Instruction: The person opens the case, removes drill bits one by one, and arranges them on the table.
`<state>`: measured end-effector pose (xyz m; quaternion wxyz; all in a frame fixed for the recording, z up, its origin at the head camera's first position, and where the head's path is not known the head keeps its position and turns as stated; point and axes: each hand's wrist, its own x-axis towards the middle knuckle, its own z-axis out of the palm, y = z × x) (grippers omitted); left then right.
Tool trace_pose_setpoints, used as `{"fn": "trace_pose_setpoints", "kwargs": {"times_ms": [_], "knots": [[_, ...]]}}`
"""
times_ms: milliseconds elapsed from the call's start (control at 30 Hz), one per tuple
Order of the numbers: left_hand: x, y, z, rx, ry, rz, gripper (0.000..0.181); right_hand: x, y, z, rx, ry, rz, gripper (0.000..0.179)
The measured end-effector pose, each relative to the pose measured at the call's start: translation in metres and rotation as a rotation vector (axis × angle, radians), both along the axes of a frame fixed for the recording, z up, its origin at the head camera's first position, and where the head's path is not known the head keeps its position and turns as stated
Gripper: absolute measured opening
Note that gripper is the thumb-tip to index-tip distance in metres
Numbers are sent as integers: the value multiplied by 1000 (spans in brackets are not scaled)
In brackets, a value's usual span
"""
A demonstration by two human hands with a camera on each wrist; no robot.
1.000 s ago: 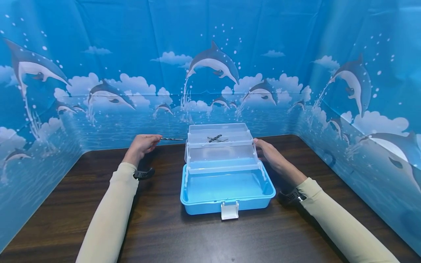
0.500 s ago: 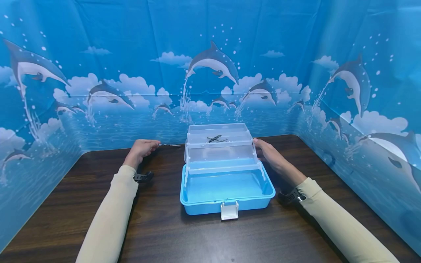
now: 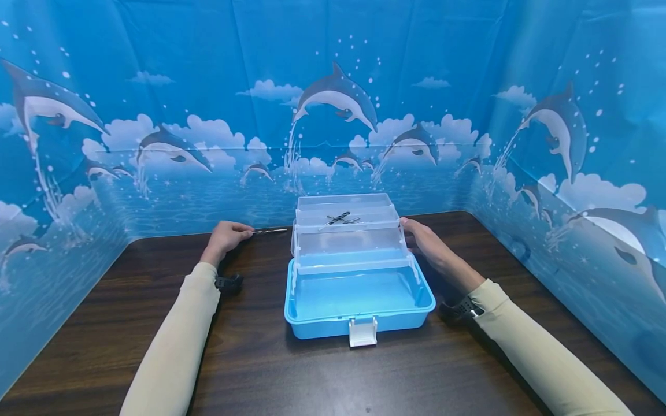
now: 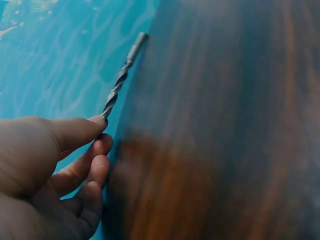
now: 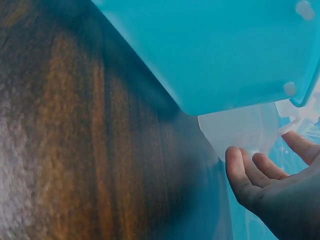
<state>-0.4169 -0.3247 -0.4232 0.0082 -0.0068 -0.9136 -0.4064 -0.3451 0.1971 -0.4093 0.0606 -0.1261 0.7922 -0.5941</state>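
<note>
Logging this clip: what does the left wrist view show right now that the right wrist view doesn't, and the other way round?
Only the left wrist view: the left hand pinching a spiral metal drill bit.

Only the right wrist view: the right hand, close to a translucent plastic part of the blue box.

Both: the dark wood-grain table and the blue printed backdrop.

Soft glare pales the near table (image 3: pixel 359 381); wrist views look dimmer.
</note>
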Motion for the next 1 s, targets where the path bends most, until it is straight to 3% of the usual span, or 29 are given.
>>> {"fn": "trace_pose_setpoints", "kwargs": {"times_ms": [467,700,1000], "knots": [[0,13,-2,-345,185,-23,23,0,0,0,16,-4,-12,78],[0,16,-2,-350,175,0,22,-2,0,0,8,-10,-8,79],[1,16,-1,-337,151,-20,25,-2,0,-1,18,-4,-2,80]]}}
